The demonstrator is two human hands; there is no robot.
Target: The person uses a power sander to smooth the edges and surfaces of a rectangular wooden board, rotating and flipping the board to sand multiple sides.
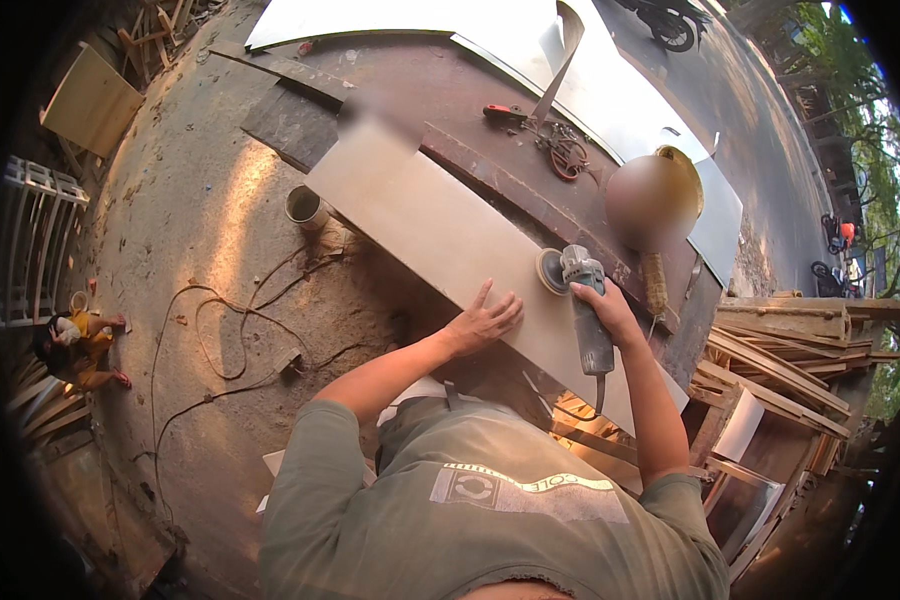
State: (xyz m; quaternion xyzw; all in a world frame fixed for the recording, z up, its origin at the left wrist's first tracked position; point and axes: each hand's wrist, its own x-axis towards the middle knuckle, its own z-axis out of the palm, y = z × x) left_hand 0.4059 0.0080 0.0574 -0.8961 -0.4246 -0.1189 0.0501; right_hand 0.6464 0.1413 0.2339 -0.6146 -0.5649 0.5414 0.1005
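Note:
A long, pale flat board lies slantwise in front of me, over a dark brown work surface. My left hand rests flat on the board's near edge, fingers spread. My right hand is wrapped round a grey angle grinder. The grinder's round disc is at the board's face, just right of my left hand; whether it touches cannot be made out. A dark power cord leaves the grinder's lower end. Part of the board's right end is hidden by my right forearm.
Past the board lie a red-handled tool, some tangled metal pieces and a yellow rounded container, partly blurred. A can and looping cable are on the ground at left. Stacked timber stands right; a person is far left.

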